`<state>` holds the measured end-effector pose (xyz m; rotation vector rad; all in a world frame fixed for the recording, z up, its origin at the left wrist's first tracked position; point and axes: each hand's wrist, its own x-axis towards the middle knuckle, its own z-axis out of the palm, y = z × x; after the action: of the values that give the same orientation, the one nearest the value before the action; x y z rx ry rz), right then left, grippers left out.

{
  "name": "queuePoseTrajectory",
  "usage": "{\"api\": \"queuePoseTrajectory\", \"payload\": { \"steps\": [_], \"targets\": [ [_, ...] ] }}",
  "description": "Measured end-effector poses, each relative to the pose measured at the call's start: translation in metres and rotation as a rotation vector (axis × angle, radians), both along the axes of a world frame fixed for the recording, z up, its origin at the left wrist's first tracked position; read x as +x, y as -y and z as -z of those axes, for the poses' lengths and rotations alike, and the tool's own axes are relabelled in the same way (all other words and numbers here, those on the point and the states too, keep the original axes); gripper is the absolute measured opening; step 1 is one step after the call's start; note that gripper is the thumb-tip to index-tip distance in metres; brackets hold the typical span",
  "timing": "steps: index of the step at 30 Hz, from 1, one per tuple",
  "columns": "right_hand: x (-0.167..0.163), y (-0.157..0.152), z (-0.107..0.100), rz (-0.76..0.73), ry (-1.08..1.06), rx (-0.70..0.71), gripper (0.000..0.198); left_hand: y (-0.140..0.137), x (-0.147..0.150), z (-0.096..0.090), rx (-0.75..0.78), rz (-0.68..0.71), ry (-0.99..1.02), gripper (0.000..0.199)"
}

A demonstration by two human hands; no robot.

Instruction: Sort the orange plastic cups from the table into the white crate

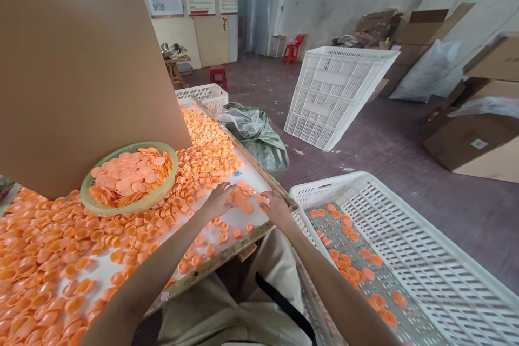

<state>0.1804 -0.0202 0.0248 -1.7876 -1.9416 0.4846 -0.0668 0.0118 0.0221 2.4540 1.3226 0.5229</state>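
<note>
My left hand (219,201) reaches over the white tabletop (259,223), its thumb and fingers closed around the edge of an orange disc (235,194). Facing it from the right is my right hand (279,211), fingers curled together on a small orange cap (263,201) that they partly cover. Flat orange discs (247,207) lie between the two hands. Loose orange caps (223,237) are scattered nearer the table's front edge. A large heap of orange caps (44,251) spreads over the left side. Among them stands a green-rimmed basket (175,170) full of orange discs (130,173).
A white crate (441,248) with several orange pieces inside stands close on my right. The wooden table rim (219,251) borders the work surface. A big cardboard sheet (89,65) rises behind the basket. Beyond are a green sack (267,146), stacked white crates (332,97) and cardboard boxes (478,140).
</note>
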Motion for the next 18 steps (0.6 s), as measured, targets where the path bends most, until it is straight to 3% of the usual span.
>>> {"api": "queuePoseTrajectory", "payload": {
  "steps": [2, 5, 10, 14, 18],
  "targets": [
    [-0.01, 0.001, 0.001, -0.072, -0.037, 0.023, 0.022, 0.013, 0.0, -0.005, 0.036, -0.005, 0.046, 0.049],
    [-0.027, 0.002, 0.005, -0.138, -0.015, 0.001, 0.024, 0.039, 0.008, -0.014, 0.05, -0.03, 0.102, 0.032],
    [-0.037, -0.006, 0.01, -0.143, -0.103, -0.084, 0.025, 0.07, 0.032, -0.013, -0.071, 0.082, 0.053, 0.022],
    [-0.023, -0.006, 0.001, -0.049, -0.34, -0.161, 0.014, 0.069, 0.048, -0.002, -0.088, 0.122, 0.063, 0.017],
    [-0.009, 0.008, -0.01, -0.057, -0.571, -0.329, 0.018, 0.054, 0.053, 0.001, -0.147, -0.028, 0.099, 0.019]
  ]
}}
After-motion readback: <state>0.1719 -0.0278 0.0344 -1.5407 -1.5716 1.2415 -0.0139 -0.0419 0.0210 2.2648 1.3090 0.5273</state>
